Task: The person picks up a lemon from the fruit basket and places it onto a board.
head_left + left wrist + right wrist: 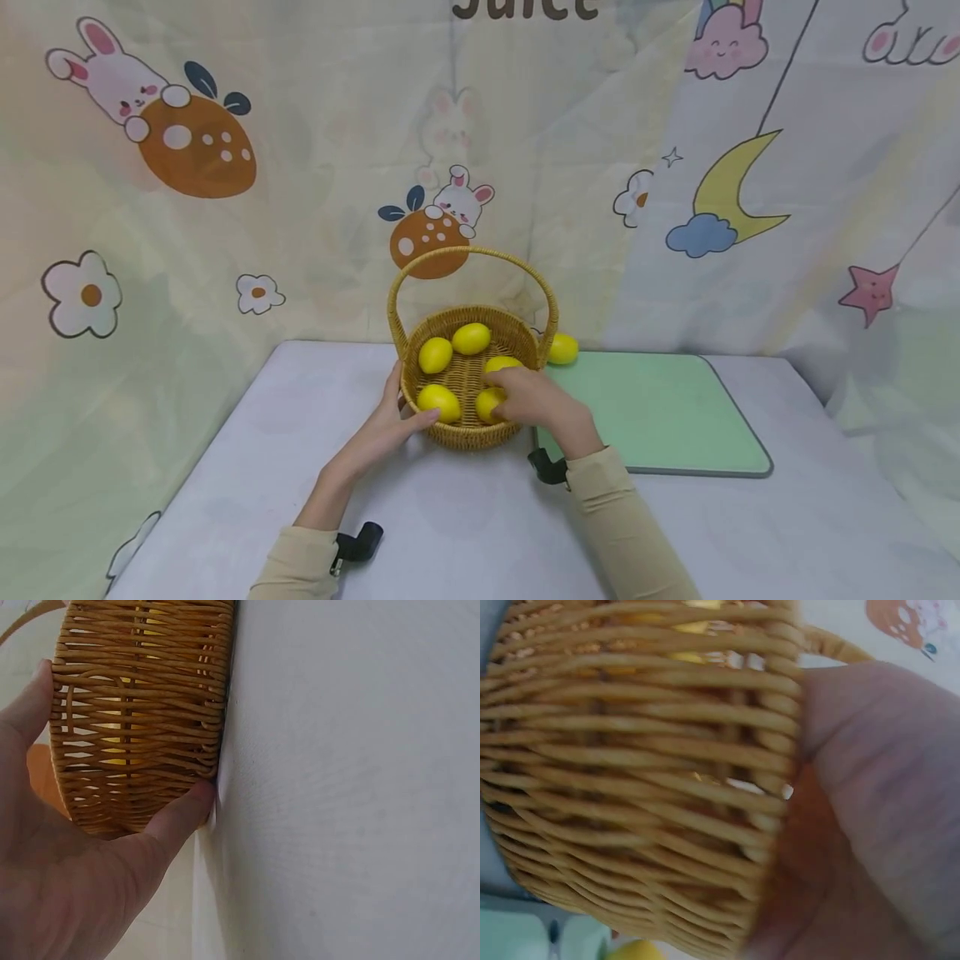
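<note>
A wicker basket (468,437) with a tall arched handle holds several yellow lemons (471,338). My left hand (382,425) grips the basket's left side, its thumb near the front rim. In the left wrist view, one finger of that hand lies along the woven wall (135,712), low by the tabletop. My right hand (540,404) reaches over the right rim, with its fingers round the lemon (487,405) at the right front inside the basket. Behind those fingers lies another lemon (502,363), partly covered. In the right wrist view the basket wall hides the right fingertips.
A green cutting board (667,417) with a grey edge lies to the basket's right. One lemon (563,349) sits outside the basket, by the board's back left corner. A white tabletop (465,517) is underneath, and a printed cloth (322,167) hangs behind.
</note>
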Demonstrator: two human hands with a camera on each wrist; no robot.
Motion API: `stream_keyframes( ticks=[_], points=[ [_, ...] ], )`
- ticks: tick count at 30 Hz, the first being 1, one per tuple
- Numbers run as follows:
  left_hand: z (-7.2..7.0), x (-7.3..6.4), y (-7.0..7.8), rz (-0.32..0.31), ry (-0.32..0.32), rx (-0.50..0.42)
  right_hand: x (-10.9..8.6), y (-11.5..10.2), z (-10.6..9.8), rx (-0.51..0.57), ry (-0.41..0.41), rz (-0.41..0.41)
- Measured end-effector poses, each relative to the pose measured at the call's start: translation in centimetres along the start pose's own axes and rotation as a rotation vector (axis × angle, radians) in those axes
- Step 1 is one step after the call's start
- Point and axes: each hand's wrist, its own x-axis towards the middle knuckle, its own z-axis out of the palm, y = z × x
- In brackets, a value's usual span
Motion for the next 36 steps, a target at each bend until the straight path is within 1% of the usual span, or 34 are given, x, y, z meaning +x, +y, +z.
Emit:
stream_keyframes(
  ticks=[4, 7, 9, 12, 15, 19, 25, 30, 34, 36],
  points=[
    [0.0, 0.0, 0.1, -0.005, -0.001, 0.001, 0.4, -0.2, 0.5, -0.038, -0.002, 0.024],
    [-0.1, -0.2, 0.4, -0.012, -0.008, -0.009, 0.5, -0.2, 0.7, -0.041, 0.0, 0.029],
    [-0.1, -0.3, 0.8, -0.016, -0.018, -0.019, 0.5, -0.1, 0.8, -0.044, -0.002, 0.024],
    [-0.1, -0.8, 1.9, -0.03, -0.036, -0.034, 0.6, 0.0, 0.8, -0.049, -0.001, 0.009],
    [-0.2, -1.4, 3.0, -0.034, -0.047, -0.029, 0.6, 0.1, 0.8, -0.052, 0.0, -0.008],
    [-0.3, -1.8, 3.7, -0.036, -0.047, -0.015, 0.7, 0.3, 0.8, -0.055, 0.013, -0.025],
    [-0.3, -1.8, 3.6, -0.045, -0.047, -0.016, 0.5, 0.3, 0.5, -0.045, 0.046, -0.064],
    [-0.3, -1.7, 3.5, -0.056, -0.047, -0.023, 0.1, 0.1, -0.1, -0.018, 0.074, -0.106],
    [-0.3, -1.7, 3.4, -0.064, -0.042, -0.022, -0.4, -0.1, -0.8, -0.008, 0.099, -0.107],
    [-0.2, -1.2, 2.5, -0.056, -0.028, -0.012, -0.7, -0.2, -1.3, -0.011, 0.114, -0.103]
  ],
)
